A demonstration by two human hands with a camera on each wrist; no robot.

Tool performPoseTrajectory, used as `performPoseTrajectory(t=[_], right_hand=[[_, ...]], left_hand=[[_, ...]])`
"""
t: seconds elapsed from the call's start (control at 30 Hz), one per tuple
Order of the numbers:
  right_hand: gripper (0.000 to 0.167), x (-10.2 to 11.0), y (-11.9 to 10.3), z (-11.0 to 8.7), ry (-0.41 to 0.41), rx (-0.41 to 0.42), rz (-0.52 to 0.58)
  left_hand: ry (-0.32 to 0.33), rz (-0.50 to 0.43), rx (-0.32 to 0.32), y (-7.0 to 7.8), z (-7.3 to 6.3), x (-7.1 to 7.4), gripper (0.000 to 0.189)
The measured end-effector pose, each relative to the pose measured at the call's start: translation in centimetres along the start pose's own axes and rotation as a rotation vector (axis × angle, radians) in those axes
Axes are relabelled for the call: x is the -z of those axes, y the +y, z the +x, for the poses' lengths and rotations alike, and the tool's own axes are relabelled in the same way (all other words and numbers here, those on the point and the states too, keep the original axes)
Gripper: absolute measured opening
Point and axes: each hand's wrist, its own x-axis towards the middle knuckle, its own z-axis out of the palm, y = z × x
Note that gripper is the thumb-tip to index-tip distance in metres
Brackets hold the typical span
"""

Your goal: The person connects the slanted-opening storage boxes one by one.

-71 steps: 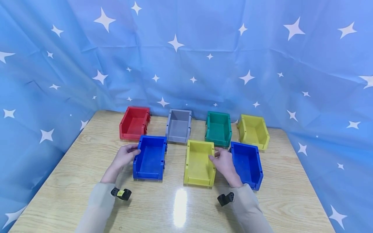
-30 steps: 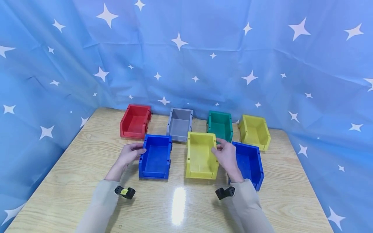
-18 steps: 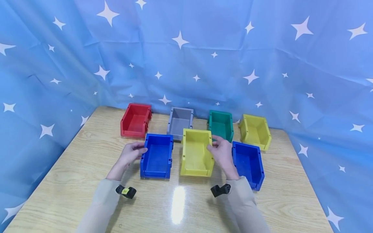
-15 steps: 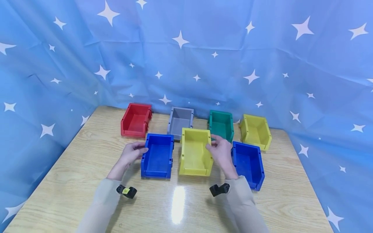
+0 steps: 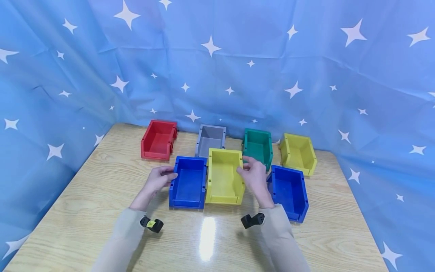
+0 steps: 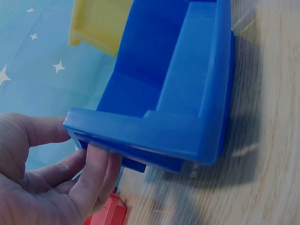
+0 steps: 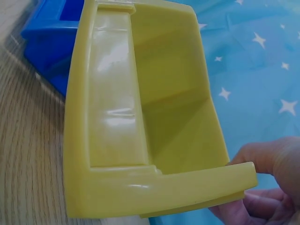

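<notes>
My left hand (image 5: 157, 182) pinches the left wall of a blue bin (image 5: 188, 183), thumb at the rim and fingers against the outer side, as the left wrist view shows. A yellow bin (image 5: 224, 177) stands right beside it, its left side close along the blue bin's right side. My right hand (image 5: 254, 176) pinches the yellow bin's right wall, thumb over the rim. In the right wrist view the yellow bin (image 7: 173, 93) fills the middle, with part of the blue bin (image 7: 49, 54) behind it. Both bins look bare inside.
Along the back of the wooden table (image 5: 85, 211) stand a red bin (image 5: 158, 140), a grey bin (image 5: 210, 139), a green bin (image 5: 257, 147) and a second yellow bin (image 5: 298, 154). Another blue bin (image 5: 289, 192) stands just right of my right hand. A starry blue curtain (image 5: 238, 75) hangs behind.
My right hand has moved the yellow bin left and a little back. My left hand has moved the blue bin right, so the wide gap between them has closed up.
</notes>
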Motion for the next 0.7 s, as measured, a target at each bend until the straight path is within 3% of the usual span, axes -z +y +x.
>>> performPoseTrajectory(t=[0.7], right_hand=[[0.044, 0.12, -0.31, 0.05, -0.03, -0.022, 0.001]], left_hand=[[-0.006, 0.0, -0.016, 0.04, -0.11, -0.09, 0.039]])
